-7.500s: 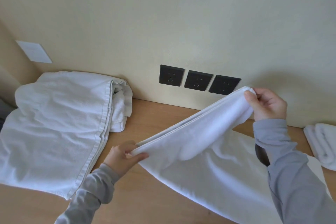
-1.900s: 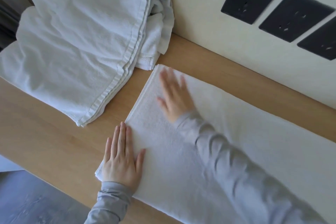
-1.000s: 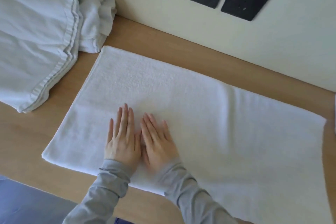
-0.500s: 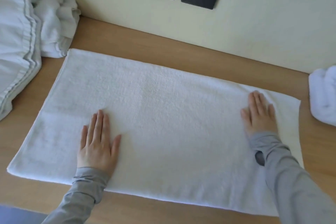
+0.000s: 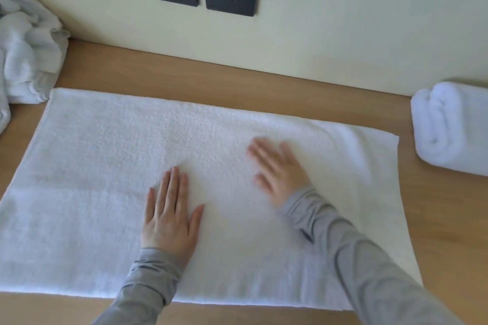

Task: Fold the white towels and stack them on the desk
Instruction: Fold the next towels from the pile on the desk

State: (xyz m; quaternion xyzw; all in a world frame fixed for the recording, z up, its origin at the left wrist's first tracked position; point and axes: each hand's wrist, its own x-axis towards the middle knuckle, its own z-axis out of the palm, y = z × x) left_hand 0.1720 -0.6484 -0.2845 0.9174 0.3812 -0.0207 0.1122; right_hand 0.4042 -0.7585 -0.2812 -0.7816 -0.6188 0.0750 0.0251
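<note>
Right hand (image 5: 280, 169) has slid back from the towel's right end toward centre, blurred, near the left hand (image 5: 170, 216). No grip: both palms flat, fingers spread, pressing the half-folded towel (image 5: 92, 166) on the surface (image 5: 211, 79). One folded towel (image 5: 451, 126) sits right; an unfolded heap (image 5: 26, 47) waits left. Roughly early-middle, more folds left.
</note>
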